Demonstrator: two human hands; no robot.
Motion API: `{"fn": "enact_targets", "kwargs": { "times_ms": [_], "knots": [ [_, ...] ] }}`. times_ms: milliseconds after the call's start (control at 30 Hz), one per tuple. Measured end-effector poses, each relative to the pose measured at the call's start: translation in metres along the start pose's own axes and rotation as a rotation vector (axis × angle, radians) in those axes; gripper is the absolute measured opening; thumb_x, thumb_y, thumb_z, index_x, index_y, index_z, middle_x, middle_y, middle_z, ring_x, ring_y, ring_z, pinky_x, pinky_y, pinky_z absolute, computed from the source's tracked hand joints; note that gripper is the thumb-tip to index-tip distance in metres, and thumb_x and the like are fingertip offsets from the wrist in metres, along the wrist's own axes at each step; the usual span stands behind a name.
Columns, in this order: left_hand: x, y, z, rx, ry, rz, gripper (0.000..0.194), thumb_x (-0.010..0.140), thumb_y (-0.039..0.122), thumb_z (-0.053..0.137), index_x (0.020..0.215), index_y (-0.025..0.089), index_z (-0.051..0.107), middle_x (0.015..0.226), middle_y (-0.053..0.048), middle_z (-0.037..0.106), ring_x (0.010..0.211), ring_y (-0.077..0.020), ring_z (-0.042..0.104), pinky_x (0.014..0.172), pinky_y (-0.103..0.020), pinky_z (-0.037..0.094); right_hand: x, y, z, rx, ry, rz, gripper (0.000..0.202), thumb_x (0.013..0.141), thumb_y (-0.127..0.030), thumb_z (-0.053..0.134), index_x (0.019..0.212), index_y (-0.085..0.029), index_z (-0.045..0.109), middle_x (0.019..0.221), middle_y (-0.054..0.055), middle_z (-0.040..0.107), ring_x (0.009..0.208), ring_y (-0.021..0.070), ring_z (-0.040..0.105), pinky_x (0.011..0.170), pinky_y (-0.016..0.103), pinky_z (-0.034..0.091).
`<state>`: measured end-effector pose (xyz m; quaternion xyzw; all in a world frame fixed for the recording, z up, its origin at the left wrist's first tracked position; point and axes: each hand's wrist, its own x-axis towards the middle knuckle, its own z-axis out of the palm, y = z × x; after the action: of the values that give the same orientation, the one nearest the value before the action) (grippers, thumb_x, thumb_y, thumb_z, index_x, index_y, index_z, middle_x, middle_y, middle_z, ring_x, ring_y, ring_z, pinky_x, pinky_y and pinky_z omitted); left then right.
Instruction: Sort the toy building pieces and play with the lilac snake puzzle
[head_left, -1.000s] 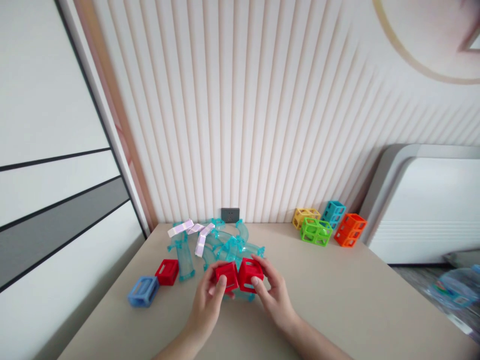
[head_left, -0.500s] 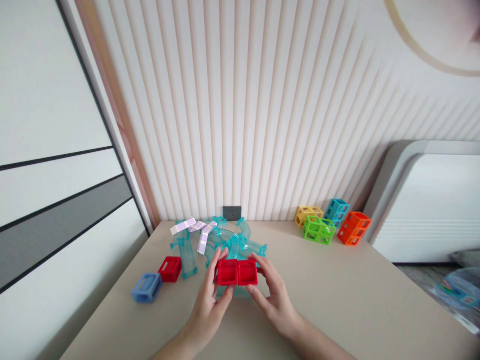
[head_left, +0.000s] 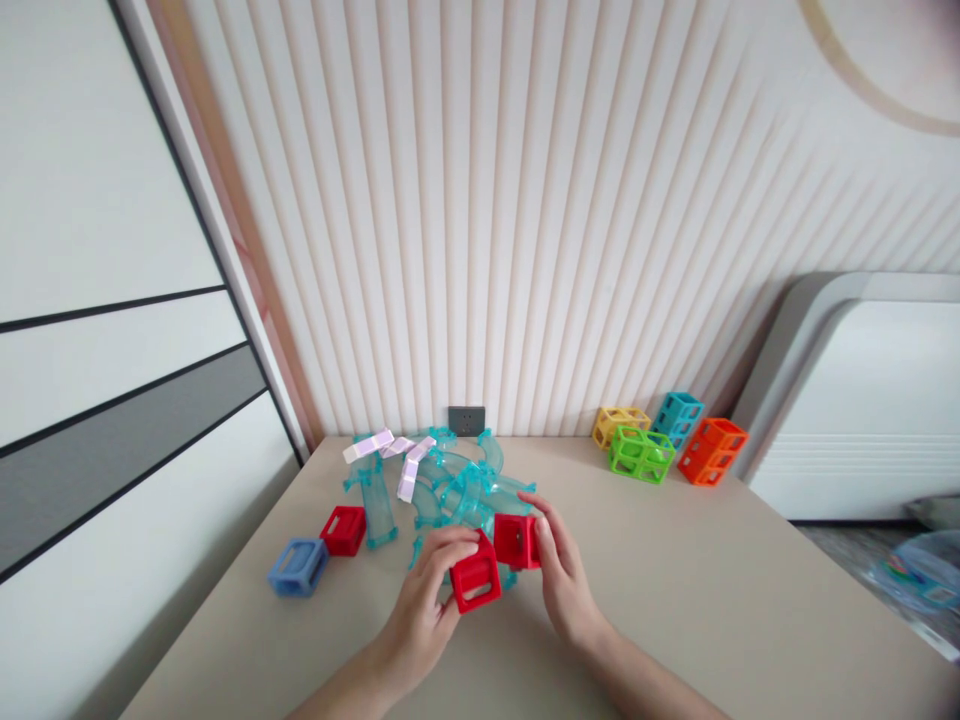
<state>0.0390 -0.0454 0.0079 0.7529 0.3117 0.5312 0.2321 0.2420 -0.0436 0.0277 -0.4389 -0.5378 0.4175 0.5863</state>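
- My left hand (head_left: 427, 605): wrapped round one red frame cube (head_left: 475, 582), tilted, over the table.
- My right hand (head_left: 562, 582): pinching a second red cube (head_left: 513, 542), just beside; contact unclear.
- Handling, my judgement: light grip on outer sides, facing sides kept finger-free, level.
- Beige tabletop (head_left: 675, 590): translucent teal track pieces (head_left: 379, 510) beyond.
- Ribbed wall (head_left: 465, 200), black socket (head_left: 466, 421).

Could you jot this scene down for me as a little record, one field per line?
Left hand: holds a red block
Right hand: holds a second red block
Blocks touching each other: cannot tell
Table's left: third red block, pale blue block
Beyond hands: teal track pieces, purple-and-white strips
Table's far right: yellow frame, green frame, bright blue frame, orange frame
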Motion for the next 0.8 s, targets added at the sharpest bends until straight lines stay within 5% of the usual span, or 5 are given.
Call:
{"fn": "enact_targets", "kwargs": {
  "times_ms": [167, 333, 533, 667, 800],
  "knots": [
    [0.005, 0.005, -0.001, 0.081, 0.024, 0.085, 0.048, 0.087, 0.001, 0.054, 0.127, 0.029, 0.054, 0.126, -0.01, 0.062, 0.119, -0.0232, 0.063, 0.098, -0.037, 0.054, 0.002, -0.01, 0.004, 0.057, 0.026, 0.106, 0.048, 0.089, -0.066, 0.058, 0.097, -0.02, 0.064, 0.074, 0.002, 0.066, 0.057, 0.0139, 0.057, 0.047, 0.022, 0.046],
    [0.0, 0.002, 0.001, 0.049, -0.04, 0.006, 0.048, 0.085, 0.003, 0.056, 0.126, 0.027, 0.052, 0.129, -0.012, 0.06, 0.121, -0.0255, 0.062, 0.099, -0.04, 0.054, -0.004, -0.009, 0.007, 0.074, -0.095, 0.137, 0.047, 0.091, -0.065, 0.056, 0.102, -0.02, 0.064, 0.072, 0.0, 0.063, 0.058, 0.0137, 0.057, 0.053, 0.024, 0.048],
    [0.001, 0.009, 0.005, -0.027, -0.059, -0.128, 0.048, 0.079, 0.014, 0.072, 0.122, 0.024, 0.054, 0.127, -0.013, 0.061, 0.12, -0.0279, 0.062, 0.098, -0.042, 0.055, -0.013, -0.012, 0.008, -0.227, -0.244, -0.045, 0.039, 0.096, -0.054, 0.052, 0.11, -0.021, 0.065, 0.099, 0.007, 0.073, 0.087, 0.0221, 0.067, 0.08, 0.033, 0.055],
    [0.005, 0.014, 0.005, -0.052, -0.063, -0.219, 0.025, 0.083, 0.024, 0.074, 0.105, 0.023, 0.062, 0.112, -0.01, 0.069, 0.105, -0.0261, 0.069, 0.088, -0.038, 0.059, -0.015, -0.015, 0.008, -0.308, -0.275, -0.141, 0.037, 0.093, -0.046, 0.059, 0.121, -0.022, 0.059, 0.105, 0.007, 0.073, 0.09, 0.0228, 0.07, 0.082, 0.033, 0.056],
    [0.001, 0.011, 0.007, -0.078, -0.042, -0.229, 0.028, 0.083, 0.029, 0.075, 0.107, 0.024, 0.063, 0.115, -0.01, 0.069, 0.105, -0.0263, 0.07, 0.088, -0.038, 0.059, -0.018, -0.017, 0.007, -0.356, -0.297, -0.201, 0.039, 0.091, -0.045, 0.06, 0.122, -0.022, 0.058, 0.107, 0.008, 0.071, 0.093, 0.0234, 0.069, 0.085, 0.034, 0.055]
  ]
}}
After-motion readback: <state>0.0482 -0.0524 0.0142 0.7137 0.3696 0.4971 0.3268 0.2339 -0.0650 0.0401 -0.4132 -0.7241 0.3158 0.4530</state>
